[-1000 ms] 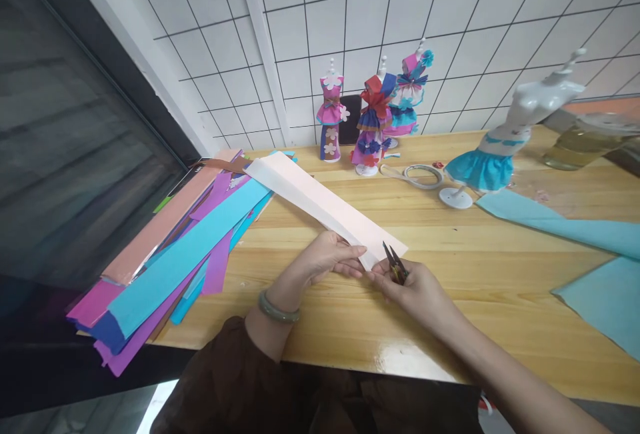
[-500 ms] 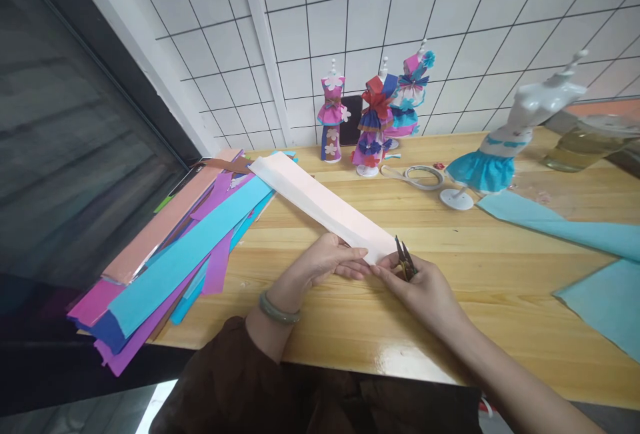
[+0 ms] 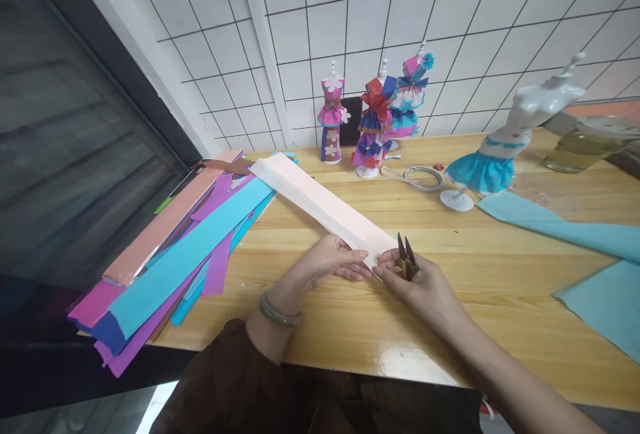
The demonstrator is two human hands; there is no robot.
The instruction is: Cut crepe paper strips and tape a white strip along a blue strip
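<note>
A long, folded strip of pale pink crepe paper point(image 3: 330, 204) slants from the stack at the left down to my hands. My left hand point(image 3: 335, 261) pinches its near end, thumb on top and fingers underneath. At the corner of the same end, my right hand point(image 3: 410, 281) closes thumb and fingertips on the paper. A small pair of scissors point(image 3: 406, 255) is also tucked in my right hand, its dark blades pointing up and away from me. The scissors' handles are mostly hidden by my fingers.
Coloured crepe paper strips point(image 3: 190, 247) are piled at the left. Dressed mini mannequins point(image 3: 332, 114) stand along the tiled wall near a roll of tape point(image 3: 424, 177). Further right are a mannequin in a blue skirt point(image 3: 483, 171), light blue paper point(image 3: 605, 301) and a glass pot point(image 3: 575, 147).
My right hand has shifted its fingers slightly at the paper's near corner, and the scissors have turned a little more upright. My left hand stays nearly still.
</note>
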